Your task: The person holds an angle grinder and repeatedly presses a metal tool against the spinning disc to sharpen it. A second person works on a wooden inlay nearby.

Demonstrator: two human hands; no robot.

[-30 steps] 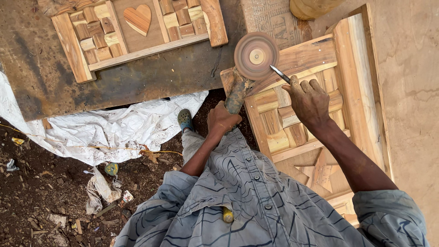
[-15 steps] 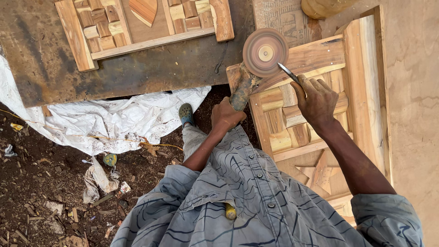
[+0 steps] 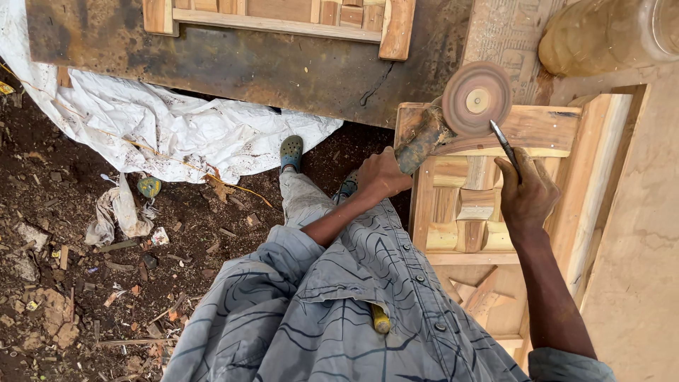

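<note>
Both hands had shifted rightward across the view since the earlier frame, the grinder going with them. Left hand (image 3: 380,175) was closed around the grinder (image 3: 424,141) body, its round sanding disc (image 3: 476,98) over the wooden door panel (image 3: 559,131). Right hand (image 3: 525,194) pinched a thin metal tool (image 3: 505,146) beside the disc.

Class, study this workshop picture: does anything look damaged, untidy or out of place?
Yes. The dark board under the white sheet has a crack near its lower edge, and wood scraps and crumpled litter lie scattered over the dirt ground.
</note>
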